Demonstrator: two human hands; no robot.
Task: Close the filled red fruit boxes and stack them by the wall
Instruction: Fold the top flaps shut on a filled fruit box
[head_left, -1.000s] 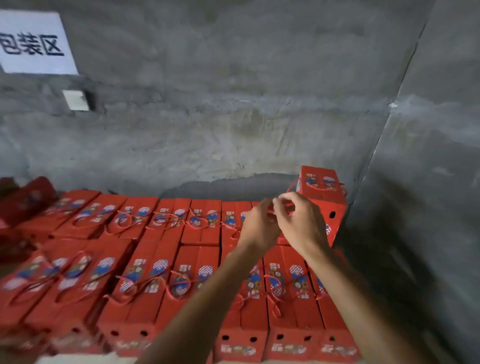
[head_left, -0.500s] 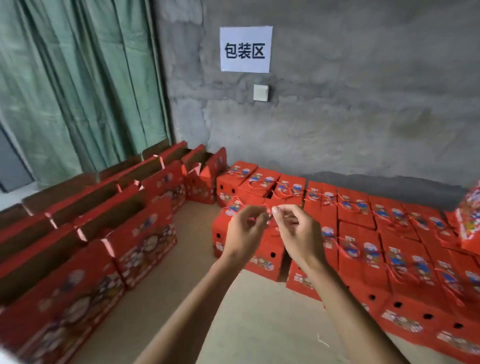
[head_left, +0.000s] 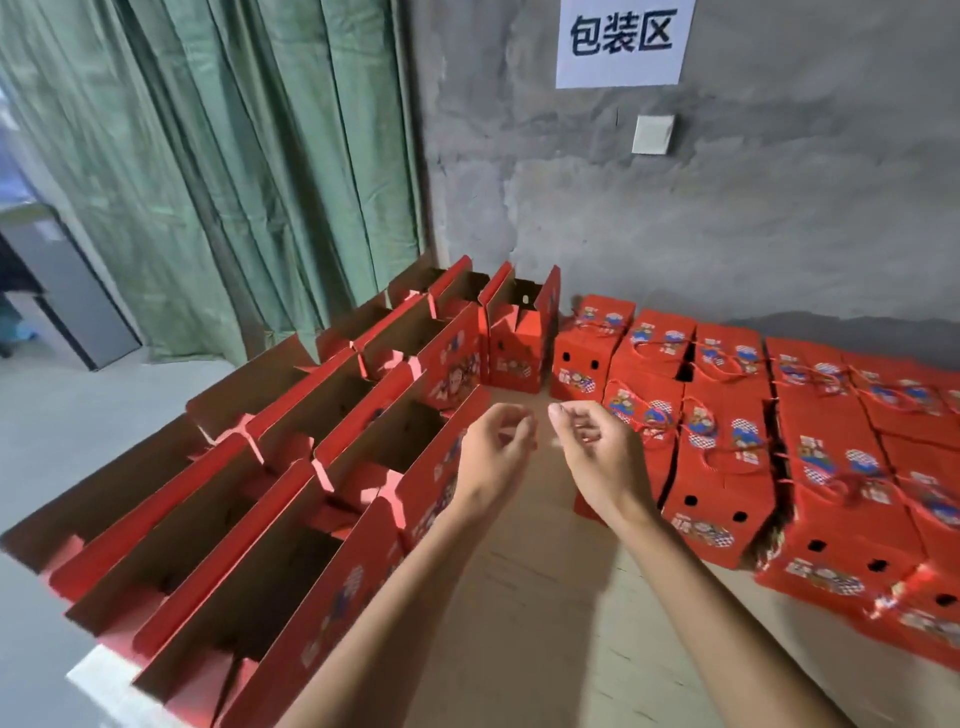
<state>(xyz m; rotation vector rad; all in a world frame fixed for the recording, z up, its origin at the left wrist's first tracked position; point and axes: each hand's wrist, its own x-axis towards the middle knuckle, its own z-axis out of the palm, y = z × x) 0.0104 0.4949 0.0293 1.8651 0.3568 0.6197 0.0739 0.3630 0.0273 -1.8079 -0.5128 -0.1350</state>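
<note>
View swung left; hands (head_left: 540, 447) apart, empty, between open boxes (head_left: 332, 467) and closed boxes (head_left: 810, 447).

The closed boxes (head_left: 722, 467) are bright red, printed on top with blue, white and yellow cartoon patches and small black-and-white chequered ovals, and tied with red cord (head_left: 691, 410); their sides carry black round holes above a multicoloured strip. The open boxes (head_left: 332, 467) are the same red outside, with a cartoon print in blue and white on the side, and plain brown card inside, with pinkish-red flaps. The curtain (head_left: 218, 156) is dull green. The wall (head_left: 727, 223) is mottled grey, bearing a white sign (head_left: 623, 41) with 3 black characters and a pale plate (head_left: 653, 134). The floor (head_left: 540, 597) between the boxes is tan
</note>
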